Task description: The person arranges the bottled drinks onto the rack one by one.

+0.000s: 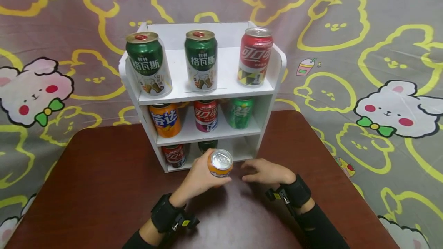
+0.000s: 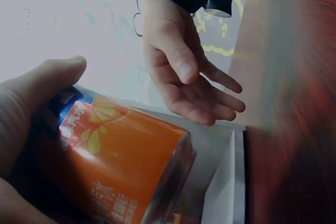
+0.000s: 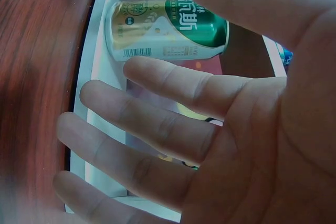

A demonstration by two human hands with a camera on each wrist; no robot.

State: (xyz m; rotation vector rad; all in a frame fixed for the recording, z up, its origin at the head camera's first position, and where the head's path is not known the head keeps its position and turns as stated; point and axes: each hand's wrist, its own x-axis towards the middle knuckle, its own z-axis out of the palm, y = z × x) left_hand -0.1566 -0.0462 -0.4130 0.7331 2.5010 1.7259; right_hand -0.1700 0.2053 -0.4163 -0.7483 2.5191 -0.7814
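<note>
An orange soda can [image 1: 220,164] with a silver top is held in my left hand [image 1: 200,174], thumb and fingers wrapped round its side. The can [image 2: 121,156] shows its orange label and blue patch in the left wrist view. My right hand [image 1: 264,171] hovers to the right of it, holding nothing, fingers spread loosely. In the right wrist view the right hand [image 3: 220,114] is before the bottom shelf, near a green and white can [image 3: 168,30]. The white three-tier shelf [image 1: 207,138] stands just behind both hands.
On the top tier are two green-white cans [image 1: 201,60] and a red can [image 1: 255,57]. The middle tier bears an orange can [image 1: 165,120], a red can [image 1: 206,115] and a green can [image 1: 241,113]. Another red can [image 1: 174,155] sits at the lower left. Brown table [image 1: 104,187] beneath.
</note>
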